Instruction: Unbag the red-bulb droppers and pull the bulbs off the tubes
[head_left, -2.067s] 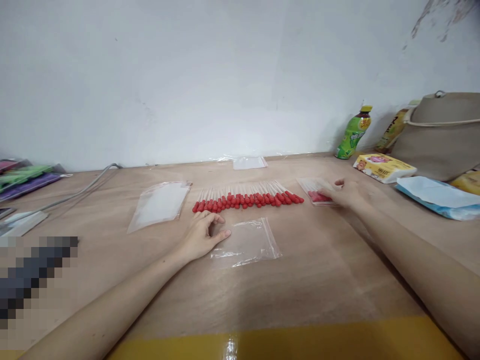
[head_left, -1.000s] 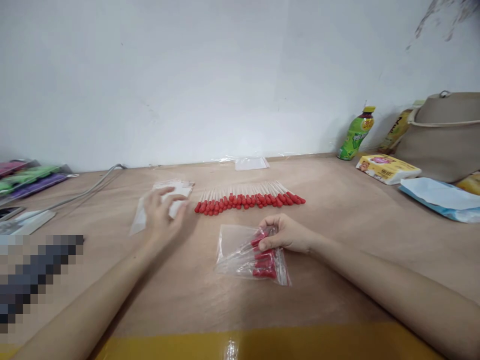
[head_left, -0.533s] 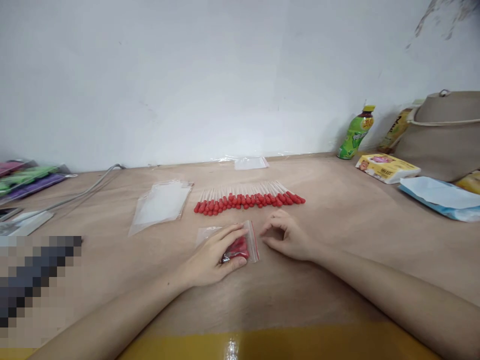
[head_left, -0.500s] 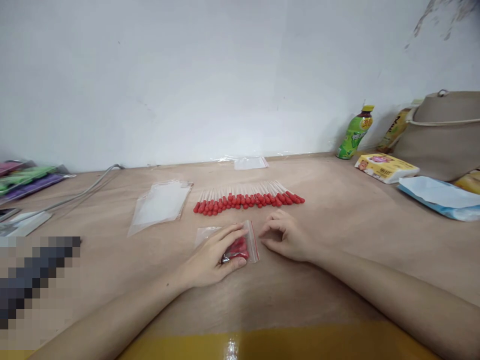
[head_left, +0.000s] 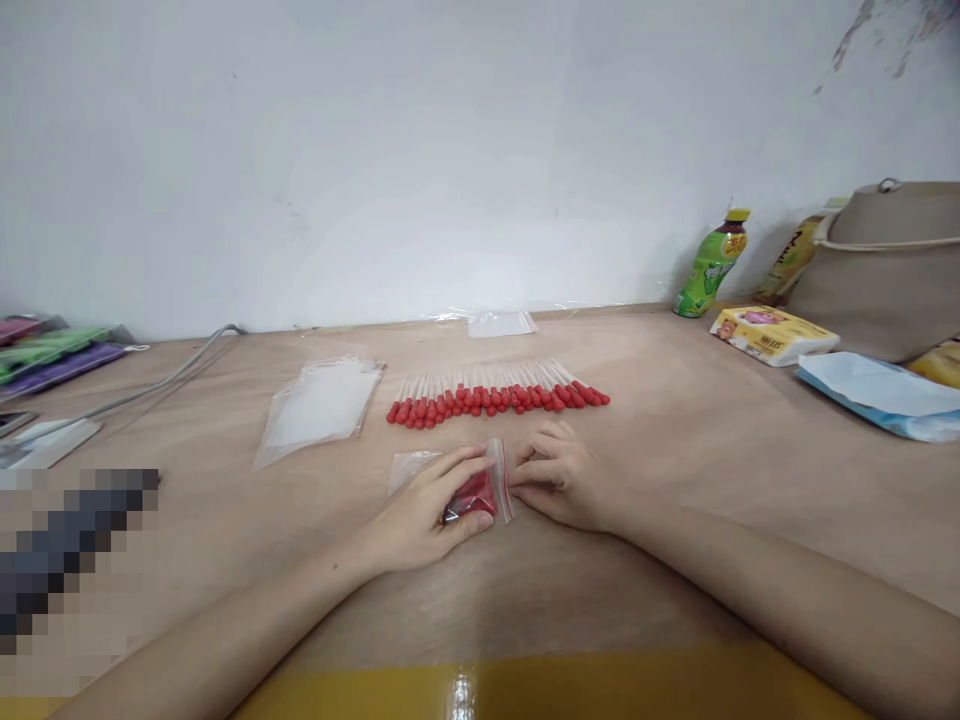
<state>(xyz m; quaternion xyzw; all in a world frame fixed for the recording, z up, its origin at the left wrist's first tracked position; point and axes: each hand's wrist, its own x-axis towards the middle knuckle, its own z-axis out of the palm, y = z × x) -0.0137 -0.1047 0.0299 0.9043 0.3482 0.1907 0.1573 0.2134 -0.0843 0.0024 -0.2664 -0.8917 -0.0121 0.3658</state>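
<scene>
A clear zip-lock bag (head_left: 501, 480) with red contents lies on the table in front of me. My left hand (head_left: 431, 510) rests over it, fingers on the far side and thumb on the near side, holding it down. At the bag's red-lined opening, the fingertips of my right hand (head_left: 566, 475) are pinched together on the edge. Just beyond, a row of red-headed sticks (head_left: 495, 400) with thin whitish stems lies side by side, heads toward me. What exactly is inside the bag is partly hidden by my left hand.
Left of the row lies a stack of clear bags (head_left: 322, 400); another clear bag (head_left: 501, 324) is by the wall. A grey cable (head_left: 172, 378) and colourful packs (head_left: 64, 355) are at left. Right stand a green bottle (head_left: 712, 265), a tissue pack (head_left: 772, 335) and a beige bag (head_left: 892, 270).
My right hand has moved slightly left, and its fingertips have closed onto the bag's zip edge. My left hand stays on the bag.
</scene>
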